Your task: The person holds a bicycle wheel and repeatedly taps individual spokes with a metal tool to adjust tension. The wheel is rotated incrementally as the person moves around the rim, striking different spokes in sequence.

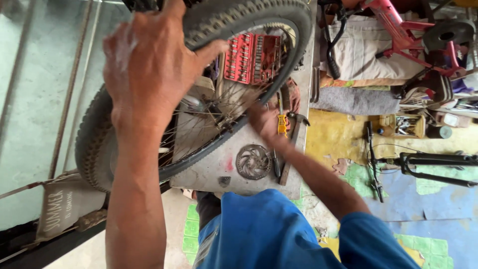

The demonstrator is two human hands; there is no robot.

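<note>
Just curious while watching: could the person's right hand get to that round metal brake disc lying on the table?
Probably yes. The right hand is low by the wheel's rim, and the brake disc lies flat on the table just nearer the person, uncovered, with nothing between them.

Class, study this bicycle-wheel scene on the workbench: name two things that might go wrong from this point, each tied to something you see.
1. The right hand reaches in by the spokes while the left hand grips the tyre; if the wheel turns, fingers might get pinched.
2. The hammer, a yellow-handled tool and the brake disc lie near the bench's edge; a bump may knock them off.
</note>
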